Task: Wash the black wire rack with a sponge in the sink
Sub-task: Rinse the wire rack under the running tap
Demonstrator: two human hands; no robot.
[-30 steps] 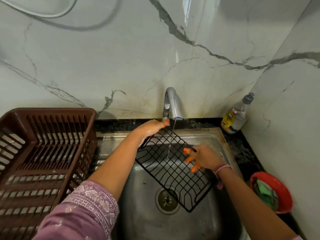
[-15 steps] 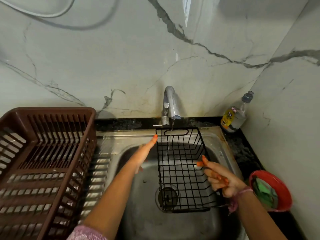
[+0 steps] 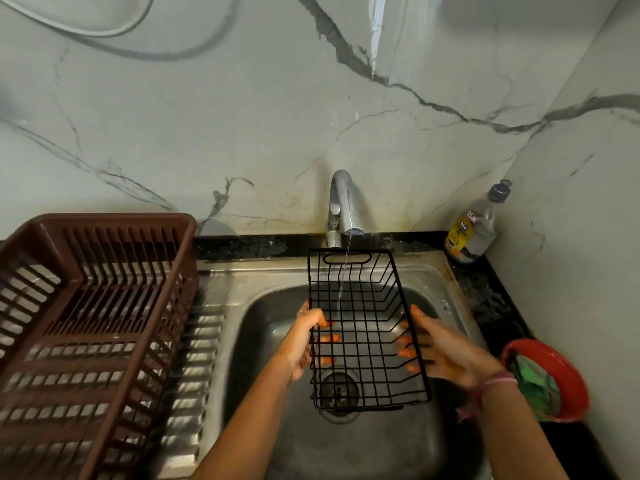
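The black wire rack (image 3: 367,327) is held open side up over the steel sink (image 3: 263,306), its handle end toward the faucet (image 3: 343,206). A thin stream of water falls from the faucet into the rack's far end. My left hand (image 3: 304,337) grips the rack's left rim, fingers curled under the wires. On the right rim my right hand (image 3: 440,348) holds the rack, fingers wrapped inside. A green sponge (image 3: 533,382) lies in the red bowl (image 3: 571,368) at the right, away from both hands.
A brown plastic dish basket (image 3: 86,323) stands on the ribbed drainboard to the left. In the back right corner a soap bottle (image 3: 471,230) with a yellow label leans against the marble wall. The drain (image 3: 337,393) shows beneath the rack.
The rack was tilted on edge a second ago and now lies level, lengthways under the tap. Both hands shifted to grip its two long sides.
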